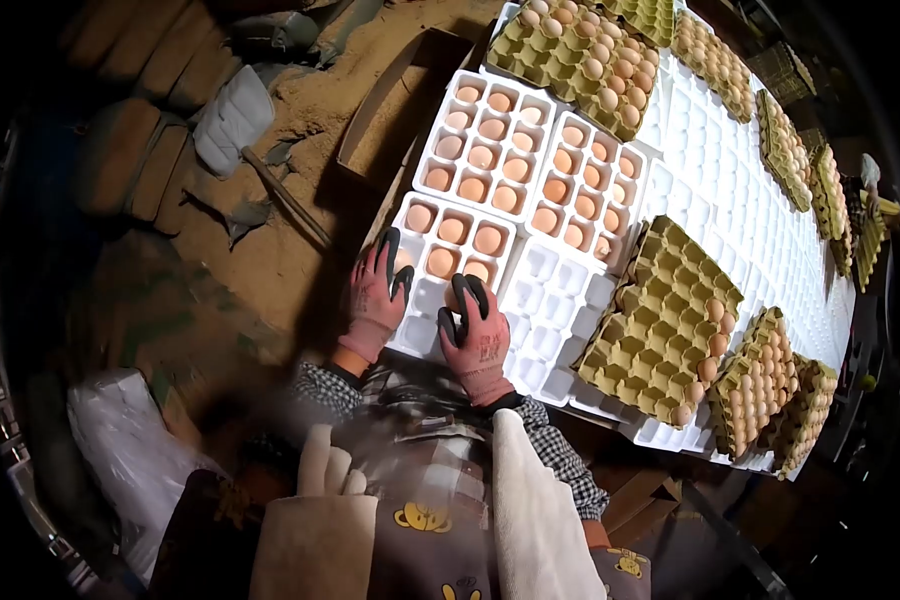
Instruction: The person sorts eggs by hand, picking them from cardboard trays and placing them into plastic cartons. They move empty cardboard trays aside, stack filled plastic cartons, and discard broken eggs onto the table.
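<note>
Right hand (477, 335): fingers curled over an egg (454, 297), directly above an empty cell of the white tray (560, 300). Left hand (378, 290) likewise cups one (left edge).

Dim, fisheye warp, dark vignette edges

The left hand (378, 292) covers most of an egg (403, 260), only a sliver shows at its 2 o'clock. Same deal with the right hand (475, 335), its fingers hide whatever egg sits under them. Cardboard trays (850, 215) out at 3 o'clock are too small and dark to count, and the fisheye edge cuts them off.
</note>
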`<state>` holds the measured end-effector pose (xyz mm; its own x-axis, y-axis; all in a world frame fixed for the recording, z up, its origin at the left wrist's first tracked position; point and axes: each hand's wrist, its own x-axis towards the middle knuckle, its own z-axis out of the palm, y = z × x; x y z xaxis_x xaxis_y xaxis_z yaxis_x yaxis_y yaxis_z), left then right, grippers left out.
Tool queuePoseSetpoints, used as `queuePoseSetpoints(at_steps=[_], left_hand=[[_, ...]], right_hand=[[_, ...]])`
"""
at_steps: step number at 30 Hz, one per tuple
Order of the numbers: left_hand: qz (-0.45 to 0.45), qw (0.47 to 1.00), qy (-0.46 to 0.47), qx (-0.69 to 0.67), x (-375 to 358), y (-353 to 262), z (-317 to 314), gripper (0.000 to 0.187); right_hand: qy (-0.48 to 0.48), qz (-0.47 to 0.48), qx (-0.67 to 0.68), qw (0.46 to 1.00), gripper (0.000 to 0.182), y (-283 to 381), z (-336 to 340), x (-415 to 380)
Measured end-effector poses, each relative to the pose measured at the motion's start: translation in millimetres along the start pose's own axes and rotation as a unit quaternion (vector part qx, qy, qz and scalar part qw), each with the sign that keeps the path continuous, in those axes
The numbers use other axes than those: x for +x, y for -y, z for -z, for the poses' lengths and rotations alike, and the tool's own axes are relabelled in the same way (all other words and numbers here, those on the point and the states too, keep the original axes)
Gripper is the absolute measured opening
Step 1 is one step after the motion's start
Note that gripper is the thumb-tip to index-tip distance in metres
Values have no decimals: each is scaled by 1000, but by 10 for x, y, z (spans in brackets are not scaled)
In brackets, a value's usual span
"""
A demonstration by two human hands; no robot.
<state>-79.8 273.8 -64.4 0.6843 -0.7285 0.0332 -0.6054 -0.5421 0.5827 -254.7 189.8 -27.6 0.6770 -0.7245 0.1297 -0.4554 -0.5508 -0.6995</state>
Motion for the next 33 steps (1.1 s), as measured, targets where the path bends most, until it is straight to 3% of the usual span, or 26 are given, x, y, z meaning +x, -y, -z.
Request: queuePoseSetpoints(at_steps=[2, 5, 6, 8, 10, 11, 12, 13, 15, 17, 18, 19, 20, 21, 22, 23, 24, 26, 28, 29, 30, 31, 32, 33], left_hand=[[17, 994, 1, -104, 17, -52, 17, 67], [-34, 998, -8, 48, 208, -111, -10, 67], [-44, 996, -19, 68, 250, -169, -16, 68], [-49, 991, -32, 121, 66, -298, 36, 69], [-40, 985, -32, 164, -228, -302, 21, 72], [-32, 980, 7, 198, -401, -256, -79, 68], [-22, 971, 52, 233, -559, -240, -133, 63], [23, 951, 114, 288, -512, -560, -16, 63], [20, 956, 62, 286, -391, -413, -265, 64], [39, 964, 30, 261, -462, -296, -306, 63], [16, 960, -6, 278, -478, -163, -336, 58], [-24, 992, -92, 81, -493, 62, -374, 52], [-100, 981, -165, 4, -401, -28, -342, 44], [-129, 975, -179, -25, -392, 39, -385, 45], [-88, 984, -147, -57, -369, -248, -391, 55], [-89, 985, -72, 129, -388, -321, -392, 64], [-41, 936, -14, 349, -452, -494, -455, 74], [14, 921, 55, 385, -383, -876, -379, 79], [-39, 922, 21, 386, -408, -804, -375, 72], [-43, 951, -28, 304, -425, -805, -362, 65], [-56, 971, -79, 219, -362, -891, -403, 57], [-95, 991, -93, 16, -330, -1296, -410, 45], [-126, 989, -47, -61, -310, -1606, -442, 43], [-136, 973, 28, -182, -279, -1998, -478, 41]], right_hand=[[-9, 15, -24, 1000, 68, -31, 7, -79], [21, -120, 67, 990, 60, -12, 44, 84], [-2, -110, 55, 992, 55, -41, 38, 142], [75, -127, 46, 988, 53, -18, 211, 219], [93, -79, 14, 992, 51, 54, 394, 146], [232, -91, -63, 966, 55, 76, 450, 144], [302, -107, -109, 941, 57, 47, 369, 105], [294, -127, -91, 943, 60, 84, 402, 45], [277, -138, -75, 948, 63, 57, 388, 59], [100, 12, -47, 994, 67, -81, 191, -150], [105, 45, -59, 992, 67, -115, 39, -221], [68, 60, -68, 994, 62, -177, -175, -340], [90, 95, -38, 991, 56, -286, -278, -438], [159, 119, -50, 979, 56, -264, -142, -462], [166, 107, -15, 980, 59, -278, -28, -488], [122, 76, 55, 988, 63, -291, 177, -508], [96, 39, 44, 994, 66, -308, 462, -515], [-4, 7, 136, 991, 70, -478, 1101, -660], [-148, -135, -25, 979, 64, -562, 2035, -902], [-267, -212, -37, 940, 62, -769, 2351, -1012], [-283, -214, -36, 934, 62, -1087, 2601, -1162], [-259, -310, -100, 910, 62, -1391, 2710, -1352], [-229, -398, -160, 874, 63, -1607, 2806, -1497], [-253, -366, -66, 893, 58, -1714, 2891, -1592]])
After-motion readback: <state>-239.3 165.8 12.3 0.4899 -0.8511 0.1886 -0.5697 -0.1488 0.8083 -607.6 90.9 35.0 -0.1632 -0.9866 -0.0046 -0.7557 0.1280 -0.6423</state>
